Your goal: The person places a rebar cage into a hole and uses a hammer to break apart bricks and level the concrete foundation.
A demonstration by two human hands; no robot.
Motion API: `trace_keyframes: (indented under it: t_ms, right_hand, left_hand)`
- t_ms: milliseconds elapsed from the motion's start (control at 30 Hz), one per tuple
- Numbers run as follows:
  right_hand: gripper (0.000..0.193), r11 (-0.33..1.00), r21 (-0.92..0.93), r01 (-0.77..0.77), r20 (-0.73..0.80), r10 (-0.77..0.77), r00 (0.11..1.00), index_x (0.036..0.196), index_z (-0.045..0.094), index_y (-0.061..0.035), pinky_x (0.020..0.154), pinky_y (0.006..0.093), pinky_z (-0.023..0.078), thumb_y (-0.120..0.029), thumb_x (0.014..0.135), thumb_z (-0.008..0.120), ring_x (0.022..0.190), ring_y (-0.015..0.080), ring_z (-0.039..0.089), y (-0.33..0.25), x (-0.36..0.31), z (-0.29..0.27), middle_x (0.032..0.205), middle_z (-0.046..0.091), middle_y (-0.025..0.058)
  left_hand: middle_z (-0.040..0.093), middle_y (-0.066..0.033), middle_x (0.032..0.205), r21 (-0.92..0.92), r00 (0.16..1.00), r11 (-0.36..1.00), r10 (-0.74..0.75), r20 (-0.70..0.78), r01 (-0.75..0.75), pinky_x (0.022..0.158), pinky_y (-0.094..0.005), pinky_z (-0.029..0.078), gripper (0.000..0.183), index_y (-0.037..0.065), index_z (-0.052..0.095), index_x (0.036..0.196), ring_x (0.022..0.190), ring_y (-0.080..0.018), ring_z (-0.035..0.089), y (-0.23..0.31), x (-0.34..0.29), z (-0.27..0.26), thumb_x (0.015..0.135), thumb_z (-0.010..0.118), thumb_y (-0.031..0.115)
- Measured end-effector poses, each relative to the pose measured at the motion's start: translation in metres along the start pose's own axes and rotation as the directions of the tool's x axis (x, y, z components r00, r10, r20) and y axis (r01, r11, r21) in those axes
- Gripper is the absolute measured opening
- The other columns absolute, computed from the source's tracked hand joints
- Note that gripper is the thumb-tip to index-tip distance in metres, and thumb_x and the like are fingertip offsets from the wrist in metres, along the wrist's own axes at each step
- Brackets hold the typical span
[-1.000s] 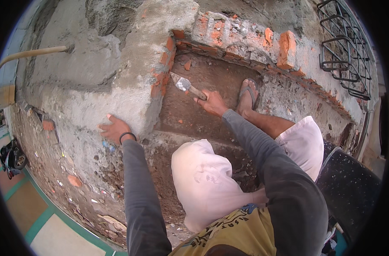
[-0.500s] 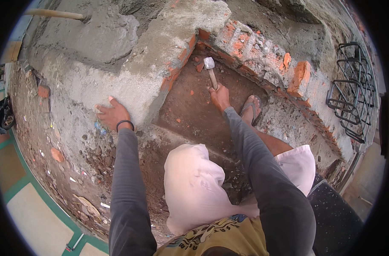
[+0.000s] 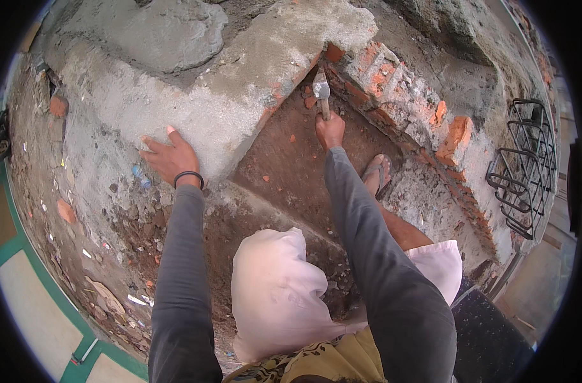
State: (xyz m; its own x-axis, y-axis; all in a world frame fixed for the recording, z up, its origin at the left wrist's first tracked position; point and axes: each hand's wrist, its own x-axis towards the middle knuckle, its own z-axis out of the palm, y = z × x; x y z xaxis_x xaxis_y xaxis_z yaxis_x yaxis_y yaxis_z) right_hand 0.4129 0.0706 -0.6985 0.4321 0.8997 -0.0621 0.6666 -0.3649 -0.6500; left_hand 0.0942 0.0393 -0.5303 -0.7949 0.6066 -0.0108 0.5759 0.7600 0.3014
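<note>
My right hand [image 3: 330, 132] is wrapped round the wooden handle of a hammer [image 3: 321, 88]. The hammer's grey metal head lies close to the inner corner where two low brick walls meet. My left hand [image 3: 171, 157], with a black band at the wrist, rests fingers apart on the cement-topped wall [image 3: 208, 121] to the left. Beyond the hammer, the right-hand brick wall [image 3: 393, 76] has a broken, rough top with orange brick showing. Small orange brick bits [image 3: 310, 102] lie on the brown soil beside the hammer head.
My sandalled foot [image 3: 375, 175] stands on the soil inside the corner. A loose orange brick piece [image 3: 456, 139] sits on the right wall, with a black steel rebar cage [image 3: 523, 169] farther right. Wet grey mortar [image 3: 169, 32] spreads at the back left. Rubble and litter [image 3: 106, 255] cover the left ground.
The hammer and my right hand have moved up toward the wall corner, and the hammer head is now turned more upright. My left hand stays on the wall. The whole view has shifted slightly.
</note>
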Motion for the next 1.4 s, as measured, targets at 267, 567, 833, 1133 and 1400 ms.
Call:
trace_keyframes:
  t_ms: [267,567,833,1133,1400]
  right_hand:
    - [0.026,0.66,0.734,0.161,-0.052,-0.182,0.982,0.067,0.05,-0.0059,0.05,0.0306,0.036,-0.014,0.088,0.062,0.05,0.0111,0.038,-0.088,-0.082,-0.072,0.055,0.047,0.0007]
    - [0.025,0.965,0.235,-0.119,0.155,0.084,0.984,0.073,0.057,0.0036,0.057,0.0375,0.041,-0.02,0.079,0.063,0.057,0.022,0.054,-0.064,-0.032,-0.038,0.06,0.055,0.013]
    - [0.022,0.867,0.405,0.292,-0.098,-0.276,0.956,0.071,0.054,-0.0032,0.052,0.0315,0.042,-0.016,0.087,0.063,0.055,0.0117,0.051,-0.049,-0.043,-0.032,0.063,0.054,0.0043]
    - [0.028,0.946,0.126,-0.298,0.36,0.236,0.903,0.081,0.062,0.0058,0.063,0.0356,0.046,-0.022,0.08,0.063,0.066,0.0227,0.063,-0.019,-0.087,-0.037,0.07,0.064,0.0165]
    - [0.022,0.976,0.04,0.212,0.096,-0.215,0.972,0.083,0.063,0.0044,0.063,0.0415,0.048,-0.017,0.077,0.062,0.07,0.0359,0.063,-0.003,0.012,-0.024,0.073,0.063,0.0231]
  left_hand:
    - [0.016,-0.0312,0.145,-0.062,0.999,0.997,-0.052,-0.016,0.051,0.104,-0.0506,0.033,0.073,0.003,0.017,0.145,0.134,-0.044,0.025,-0.017,0.014,-0.023,0.093,0.034,0.052]
    - [0.015,-0.0301,0.146,0.025,0.998,0.999,-0.034,-0.046,0.035,0.103,-0.0511,0.034,0.073,0.003,0.017,0.145,0.134,-0.044,0.025,-0.009,0.011,-0.011,0.093,0.037,0.051]
    - [0.015,-0.0305,0.146,-0.016,0.997,0.998,-0.062,-0.036,0.062,0.104,-0.0497,0.032,0.075,0.003,0.018,0.145,0.133,-0.0442,0.026,0.0,0.01,-0.024,0.092,0.038,0.052]
    - [0.014,-0.0304,0.146,0.041,0.998,0.998,-0.044,-0.035,0.046,0.105,-0.0489,0.032,0.076,0.002,0.016,0.145,0.133,-0.0447,0.025,-0.011,0.013,-0.015,0.092,0.038,0.052]
    - [0.016,-0.0317,0.144,-0.01,0.998,0.999,-0.043,-0.034,0.043,0.104,-0.0493,0.033,0.076,0.001,0.018,0.144,0.132,-0.045,0.026,0.0,0.011,-0.019,0.091,0.042,0.05]
